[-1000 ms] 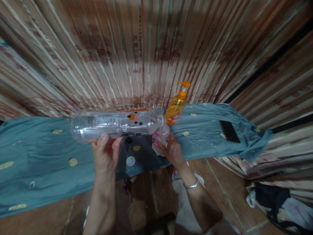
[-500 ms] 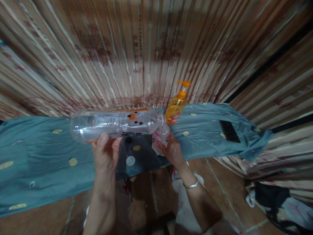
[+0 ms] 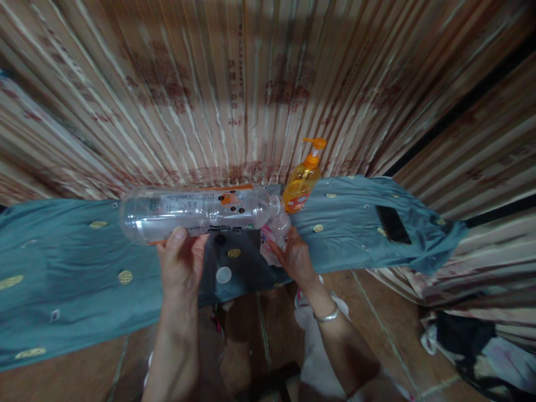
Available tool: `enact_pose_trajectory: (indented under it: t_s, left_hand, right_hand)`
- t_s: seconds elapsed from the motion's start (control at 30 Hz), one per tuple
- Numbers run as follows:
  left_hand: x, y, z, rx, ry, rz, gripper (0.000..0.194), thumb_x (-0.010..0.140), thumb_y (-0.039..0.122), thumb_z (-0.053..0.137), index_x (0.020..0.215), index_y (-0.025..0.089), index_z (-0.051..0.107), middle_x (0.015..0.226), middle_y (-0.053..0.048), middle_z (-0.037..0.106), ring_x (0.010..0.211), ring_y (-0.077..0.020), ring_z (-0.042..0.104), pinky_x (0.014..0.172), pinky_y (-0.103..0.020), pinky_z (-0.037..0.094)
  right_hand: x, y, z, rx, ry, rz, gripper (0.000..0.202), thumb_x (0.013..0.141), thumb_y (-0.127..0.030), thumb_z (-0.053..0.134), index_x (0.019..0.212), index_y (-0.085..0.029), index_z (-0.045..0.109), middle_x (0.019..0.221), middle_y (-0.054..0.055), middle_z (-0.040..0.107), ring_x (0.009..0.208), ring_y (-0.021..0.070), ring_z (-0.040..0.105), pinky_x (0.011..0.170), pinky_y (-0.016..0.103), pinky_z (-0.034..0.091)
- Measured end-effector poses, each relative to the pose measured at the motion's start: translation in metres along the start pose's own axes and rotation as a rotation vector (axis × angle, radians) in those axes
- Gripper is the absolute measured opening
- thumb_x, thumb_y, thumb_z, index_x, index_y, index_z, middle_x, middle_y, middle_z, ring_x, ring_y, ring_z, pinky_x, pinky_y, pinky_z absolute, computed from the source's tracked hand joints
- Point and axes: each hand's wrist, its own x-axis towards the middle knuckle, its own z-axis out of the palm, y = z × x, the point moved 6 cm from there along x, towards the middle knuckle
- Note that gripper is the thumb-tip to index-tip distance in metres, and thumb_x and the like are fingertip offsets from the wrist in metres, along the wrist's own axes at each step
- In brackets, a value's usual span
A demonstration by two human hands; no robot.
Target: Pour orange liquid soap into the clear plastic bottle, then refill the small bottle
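My left hand (image 3: pixel 180 259) is closed on a large clear plastic bottle (image 3: pixel 188 209), which lies sideways in the air with its neck to the right. Its printed label shows orange and black marks. In my right hand (image 3: pixel 296 258) is a smaller clear plastic bottle (image 3: pixel 280 226) with a pinkish label. The mouth of the large bottle meets the top of the small one; whether they touch is hard to see. Just behind them stands a pump bottle (image 3: pixel 301 187) of yellow-orange liquid with an orange pump head.
Teal patterned cloth (image 3: pixel 75 251) covers the narrow table. On it lie a white round cap (image 3: pixel 223 274), a dark cap (image 3: pixel 220 239) and a black phone (image 3: pixel 392 224) at the right. A pleated curtain (image 3: pixel 234 100) hangs behind. Bundled cloth or bags (image 3: pixel 464 335) sit at lower right.
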Motion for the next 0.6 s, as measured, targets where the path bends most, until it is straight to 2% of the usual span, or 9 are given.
enact_pose_trajectory:
  t_s: [0.3, 0.5, 0.6]
  left_hand:
    - [0.0006, -0.0002, -0.0012, 0.009, 0.001, 0.002, 0.029, 0.049, 0.032, 0.079, 0.068, 0.021, 0.059, 0.076, 0.002, 0.067, 0.076, -0.0167, 0.063, 0.068, -0.032, 0.055]
    - [0.0021, -0.0010, -0.0014, 0.031, -0.032, 0.003, 0.028, 0.052, 0.032, 0.078, 0.068, 0.022, 0.058, 0.076, 0.002, 0.066, 0.082, -0.0191, 0.063, 0.073, -0.036, 0.054]
    - [0.0005, 0.0007, -0.0016, 0.008, -0.016, 0.003, 0.031, 0.049, 0.031, 0.080, 0.067, 0.020, 0.057, 0.073, 0.002, 0.065, 0.080, -0.0189, 0.063, 0.070, -0.033, 0.054]
  right_hand:
    - [-0.0001, -0.0004, -0.0001, -0.017, -0.004, 0.004, 0.058, 0.088, -0.054, 0.042, 0.121, -0.006, 0.044, 0.083, 0.014, 0.065, 0.076, 0.0220, 0.064, 0.062, 0.036, 0.055]
    - [0.0000, -0.0013, -0.0008, -0.031, -0.013, 0.002, 0.060, 0.089, -0.055, 0.040, 0.121, -0.004, 0.043, 0.082, 0.015, 0.065, 0.078, 0.0231, 0.064, 0.063, 0.037, 0.055]
    - [0.0008, -0.0014, -0.0010, -0.026, -0.020, 0.001, 0.059, 0.089, -0.055, 0.039, 0.118, -0.004, 0.044, 0.080, 0.015, 0.065, 0.076, 0.0232, 0.064, 0.060, 0.037, 0.055]
